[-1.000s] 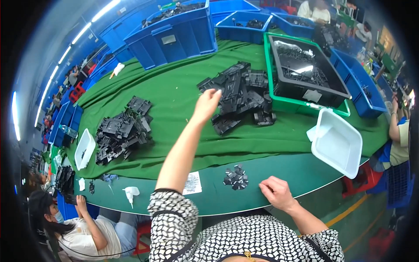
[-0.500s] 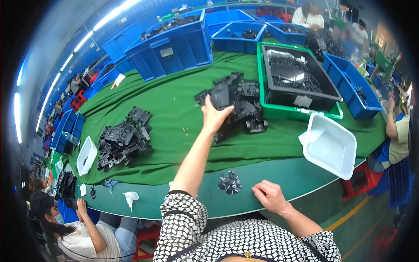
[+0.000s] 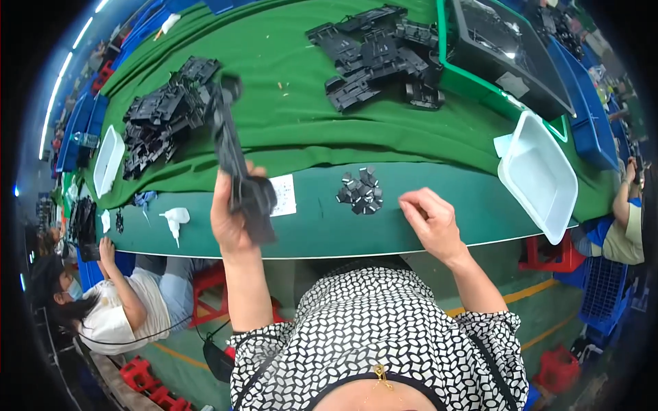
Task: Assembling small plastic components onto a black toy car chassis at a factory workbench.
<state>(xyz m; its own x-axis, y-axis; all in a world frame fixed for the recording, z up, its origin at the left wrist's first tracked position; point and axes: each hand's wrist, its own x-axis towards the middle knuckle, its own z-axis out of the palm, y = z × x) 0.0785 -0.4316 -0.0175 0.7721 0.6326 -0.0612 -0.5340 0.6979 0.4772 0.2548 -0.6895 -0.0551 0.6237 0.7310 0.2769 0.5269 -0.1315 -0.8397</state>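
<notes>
My left hand (image 3: 236, 222) is closed around a long black moulded plastic part (image 3: 236, 147), held up nearly on edge near the table's front and slightly smeared by motion. To the right, my right hand (image 3: 433, 222) is closed, thumb and fingertips drawn together; anything between them is too small or hidden to tell. Just left of its fingertips lies a small heap of shiny black pieces (image 3: 360, 192). Similar black plastic parts lie in one pile (image 3: 377, 58) on the green cloth at the back and in another pile (image 3: 161, 113) at the left.
A white tub (image 3: 538, 175) stands at the right, beside a black bin (image 3: 510, 51) in a green tray. At the left are a white tray (image 3: 108, 161) and a small white bottle (image 3: 176, 219). White paper (image 3: 283, 195) lies near my left hand. Another person (image 3: 130, 301) sits at left.
My left hand has come back from the far pile toward me, carrying a black plastic part. The view has tipped downward. My right hand stays beside the small black pieces.
</notes>
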